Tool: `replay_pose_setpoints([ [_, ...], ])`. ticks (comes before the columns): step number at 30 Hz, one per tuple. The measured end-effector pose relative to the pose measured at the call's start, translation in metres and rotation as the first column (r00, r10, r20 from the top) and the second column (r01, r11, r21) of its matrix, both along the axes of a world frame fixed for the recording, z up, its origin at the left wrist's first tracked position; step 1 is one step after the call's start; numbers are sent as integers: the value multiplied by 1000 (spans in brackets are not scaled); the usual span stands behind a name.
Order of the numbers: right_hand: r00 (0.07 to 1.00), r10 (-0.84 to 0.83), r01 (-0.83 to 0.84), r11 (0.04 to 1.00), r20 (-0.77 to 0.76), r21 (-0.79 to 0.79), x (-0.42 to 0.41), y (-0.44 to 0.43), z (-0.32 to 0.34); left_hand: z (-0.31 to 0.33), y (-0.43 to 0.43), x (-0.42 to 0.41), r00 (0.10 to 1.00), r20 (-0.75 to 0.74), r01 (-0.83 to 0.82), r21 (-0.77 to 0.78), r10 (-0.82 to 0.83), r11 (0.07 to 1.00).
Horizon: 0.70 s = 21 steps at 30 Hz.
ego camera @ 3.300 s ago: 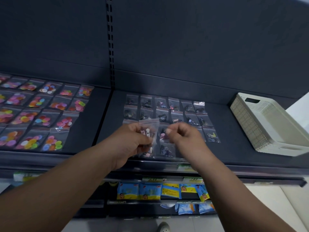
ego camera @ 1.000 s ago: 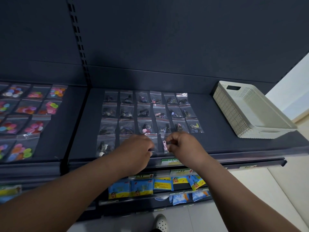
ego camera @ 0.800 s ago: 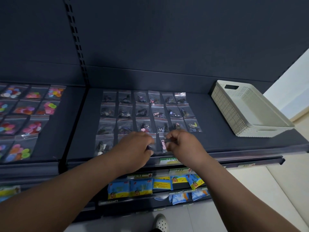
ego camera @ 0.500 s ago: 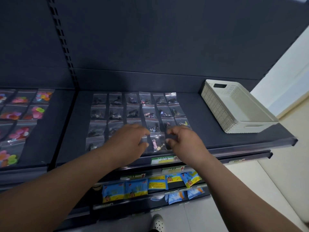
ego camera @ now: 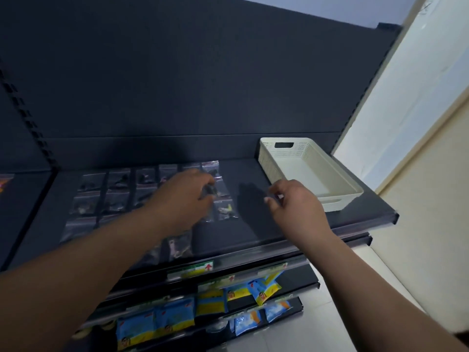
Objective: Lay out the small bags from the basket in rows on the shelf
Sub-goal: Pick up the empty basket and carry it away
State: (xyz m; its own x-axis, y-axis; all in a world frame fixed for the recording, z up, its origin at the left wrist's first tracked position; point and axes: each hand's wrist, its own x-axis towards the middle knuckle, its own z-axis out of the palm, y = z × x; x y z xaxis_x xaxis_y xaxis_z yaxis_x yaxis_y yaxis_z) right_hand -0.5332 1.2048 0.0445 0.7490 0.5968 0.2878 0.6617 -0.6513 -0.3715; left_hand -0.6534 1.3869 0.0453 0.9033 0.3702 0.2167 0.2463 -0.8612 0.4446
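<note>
Dark shelf (ego camera: 253, 224) carried small bags (ego camera: 119, 196) in rows – back three looked full, front row stopped short w/ a gap at its right end. White basket (ego camera: 338, 203) at the right showed no bags inside. Left hand (ego camera: 182, 201) was over the grid, fingers curled on prob one more bag (ego camera: 209, 191). Right hand (ego camera: 297, 209) was near the basket, fingers half-curled – couldn't tell if they held anything. Nearly done imo.
</note>
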Motion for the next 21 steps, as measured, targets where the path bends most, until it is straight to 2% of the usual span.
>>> replay_pose_setpoints([
  [5, 995, -93, 93, 996, -27, -17, 41, -38, 2, 3, -20, 50, 999, 13, -45, -38, 45, 998],
  [12, 966, -242, 234, 968, -86, -97, 83, -76, -6, -1, -38, 103, 996, 22, -90, -12, 90, 996],
  [14, 945, -294, 285, 955, -141, -83, 90, -82, -11, -3, -41, 116, 995, 32, -91, -30, 92, 995],
  [16, 902, -322, 331, 943, -288, -16, 94, -86, -18, -4, -45, 128, 995, 33, -95, -42, 96, 995],
  [18, 835, -286, 387, 913, -470, 132, 97, -84, -26, -4, -48, 138, 995, 37, -93, -43, 95, 995],
  [21, 756, -208, 493, 805, -621, 331, 100, -69, -43, -5, -48, 151, 995, 42, -83, -45, 85, 996],
])
